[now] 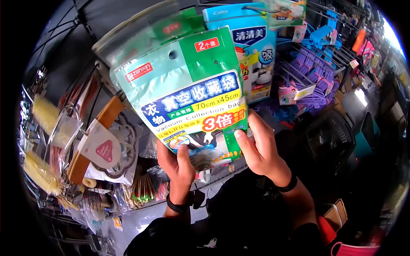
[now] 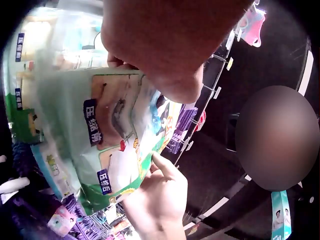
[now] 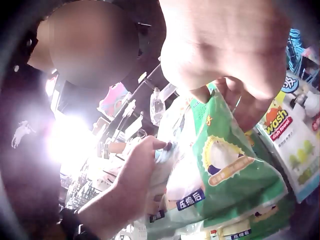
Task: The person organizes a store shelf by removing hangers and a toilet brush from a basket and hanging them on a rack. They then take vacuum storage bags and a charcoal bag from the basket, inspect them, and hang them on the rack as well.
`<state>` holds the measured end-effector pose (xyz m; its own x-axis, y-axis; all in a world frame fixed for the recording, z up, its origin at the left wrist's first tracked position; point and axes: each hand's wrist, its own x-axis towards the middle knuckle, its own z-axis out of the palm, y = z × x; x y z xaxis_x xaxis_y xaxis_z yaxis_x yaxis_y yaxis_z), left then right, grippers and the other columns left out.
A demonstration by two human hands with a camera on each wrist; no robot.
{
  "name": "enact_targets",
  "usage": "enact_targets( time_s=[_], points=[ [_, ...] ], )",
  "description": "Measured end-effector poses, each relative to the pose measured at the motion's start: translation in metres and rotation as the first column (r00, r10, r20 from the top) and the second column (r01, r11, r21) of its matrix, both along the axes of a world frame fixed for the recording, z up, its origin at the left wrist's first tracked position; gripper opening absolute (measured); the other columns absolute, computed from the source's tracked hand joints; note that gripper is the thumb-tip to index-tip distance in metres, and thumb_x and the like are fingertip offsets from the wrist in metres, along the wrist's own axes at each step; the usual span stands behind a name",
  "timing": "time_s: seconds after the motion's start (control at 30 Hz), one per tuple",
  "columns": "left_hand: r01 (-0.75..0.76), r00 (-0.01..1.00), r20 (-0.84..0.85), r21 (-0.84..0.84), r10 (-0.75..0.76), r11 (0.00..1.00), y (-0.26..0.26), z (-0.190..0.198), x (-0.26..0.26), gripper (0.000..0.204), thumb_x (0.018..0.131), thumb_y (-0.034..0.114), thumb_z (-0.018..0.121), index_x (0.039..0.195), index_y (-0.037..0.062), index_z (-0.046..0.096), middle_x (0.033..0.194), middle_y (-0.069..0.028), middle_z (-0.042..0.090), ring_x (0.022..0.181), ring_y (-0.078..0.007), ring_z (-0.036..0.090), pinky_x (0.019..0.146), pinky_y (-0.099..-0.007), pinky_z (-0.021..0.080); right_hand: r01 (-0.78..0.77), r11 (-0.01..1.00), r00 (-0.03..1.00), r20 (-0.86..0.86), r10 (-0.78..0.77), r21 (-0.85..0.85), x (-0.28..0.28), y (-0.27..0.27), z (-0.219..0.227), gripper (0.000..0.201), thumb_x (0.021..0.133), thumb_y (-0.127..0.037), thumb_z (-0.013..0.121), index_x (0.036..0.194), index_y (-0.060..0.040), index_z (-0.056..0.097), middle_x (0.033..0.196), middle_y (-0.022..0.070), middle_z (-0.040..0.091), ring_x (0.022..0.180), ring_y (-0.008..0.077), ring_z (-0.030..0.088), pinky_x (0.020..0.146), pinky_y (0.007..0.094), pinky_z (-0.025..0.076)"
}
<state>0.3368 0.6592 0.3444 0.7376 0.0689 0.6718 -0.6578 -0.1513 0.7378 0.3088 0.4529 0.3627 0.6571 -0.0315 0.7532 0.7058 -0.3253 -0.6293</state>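
A green and white pack of vacuum storage bags (image 1: 200,98) is held up in front of the chest, its printed front tilted toward the head camera. My left hand (image 1: 177,164) grips its lower left edge, thumb on the front and the other fingers behind. At the lower right edge my right hand (image 1: 265,149) pinches it the same way. In the left wrist view the pack's side panel (image 2: 117,130) shows small pictures. The right wrist view shows its green side (image 3: 230,155), creased near my right fingers.
Behind hangs a blue dish towel pack (image 1: 256,55), with more green packs (image 1: 173,27) beside it. Purple hangers (image 1: 314,72) and blue hangers (image 1: 324,36) are on racks to the right. Yellow brushes (image 1: 42,170) and a wooden-topped item (image 1: 94,141) hang at left.
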Motion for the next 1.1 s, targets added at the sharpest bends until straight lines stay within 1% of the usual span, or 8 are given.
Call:
enact_targets(
  time_s=[0.07,0.2,0.3,0.53,0.77,0.87,1.0,1.1],
  points=[
    [-0.030,0.998,0.062,-0.007,0.030,1.000,0.006,0.002,0.002,0.045,0.091,0.004,0.050,0.134,-0.0105,0.048,0.118,-0.0135,0.062,0.105,-0.0168,0.058,0.095,-0.0292,0.045,-0.020,1.000,1.000,0.008,0.020,0.006,0.006,0.005,0.001,0.016,0.096,-0.007,0.054,0.106,0.0045,0.051,0.092,0.0199,0.053,0.078,0.0362,0.054,0.072,0.0412,0.044],
    [-0.066,0.995,0.080,-0.009,0.066,0.998,0.009,0.004,0.003,0.047,0.090,0.004,0.050,0.135,-0.0107,0.047,0.120,-0.0144,0.062,0.106,-0.0174,0.059,0.096,-0.0296,0.045,-0.035,0.999,0.999,0.035,0.035,0.004,0.012,0.010,0.007,0.017,0.097,-0.008,0.053,0.107,0.0047,0.050,0.092,0.0202,0.053,0.079,0.0366,0.054,0.073,0.0414,0.044],
    [-0.074,0.992,0.100,-0.001,0.074,0.997,0.011,0.008,0.007,0.048,0.089,0.003,0.049,0.135,-0.0110,0.048,0.121,-0.0147,0.062,0.106,-0.0177,0.059,0.096,-0.0297,0.045,-0.037,0.999,0.999,0.000,0.037,0.014,0.018,0.009,0.003,0.017,0.097,-0.009,0.053,0.108,0.0045,0.050,0.091,0.0201,0.053,0.079,0.0361,0.054,0.073,0.0410,0.044],
    [-0.091,0.993,0.072,-0.036,0.094,0.995,0.012,0.010,0.017,0.047,0.089,0.003,0.049,0.134,-0.0095,0.050,0.119,-0.0131,0.063,0.105,-0.0165,0.058,0.096,-0.0288,0.044,-0.046,0.999,0.997,-0.067,0.046,0.004,0.018,0.012,0.016,0.014,0.098,-0.009,0.053,0.104,0.0031,0.049,0.091,0.0201,0.053,0.079,0.0355,0.054,0.073,0.0409,0.044],
    [-0.105,0.993,0.054,-0.011,0.105,0.994,0.010,0.013,0.031,0.029,0.092,0.001,0.049,0.119,-0.0064,0.054,0.107,-0.0083,0.062,0.096,-0.0124,0.056,0.087,-0.0257,0.044,-0.070,0.995,0.986,-0.146,0.080,0.077,0.040,0.015,0.003,0.016,0.099,-0.010,0.055,0.104,0.0030,0.047,0.090,0.0202,0.053,0.079,0.0369,0.053,0.073,0.0414,0.044],
    [-0.136,0.987,0.078,-0.084,0.143,0.987,0.005,0.015,0.037,0.020,0.090,0.002,0.052,0.108,-0.0053,0.057,0.097,-0.0087,0.063,0.087,-0.0128,0.055,0.081,-0.0261,0.045,-0.034,0.999,0.988,-0.148,0.040,0.039,0.045,0.016,0.006,0.016,0.100,-0.010,0.056,0.103,0.0030,0.047,0.089,0.0213,0.053,0.081,0.0390,0.054,0.075,0.0432,0.044],
    [-0.111,0.993,0.027,-0.142,0.116,0.984,0.005,0.015,0.040,0.024,0.093,0.002,0.053,0.116,-0.0052,0.053,0.105,-0.0102,0.062,0.093,-0.0145,0.057,0.086,-0.0280,0.046,-0.015,0.999,0.991,-0.129,0.020,0.038,0.056,0.019,0.008,0.018,0.099,-0.010,0.057,0.106,0.0044,0.048,0.090,0.0226,0.053,0.083,0.0424,0.054,0.074,0.0448,0.045],
    [-0.164,0.984,0.057,-0.110,0.171,0.980,0.009,0.011,0.047,0.028,0.096,0.002,0.054,0.123,-0.0045,0.049,0.111,-0.0109,0.060,0.099,-0.0144,0.057,0.089,-0.0281,0.046,-0.005,1.000,0.997,-0.082,0.008,0.031,0.066,0.021,0.004,0.020,0.098,-0.011,0.058,0.106,0.0052,0.049,0.090,0.0241,0.054,0.083,0.0442,0.055,0.073,0.0455,0.045]
  ],
)
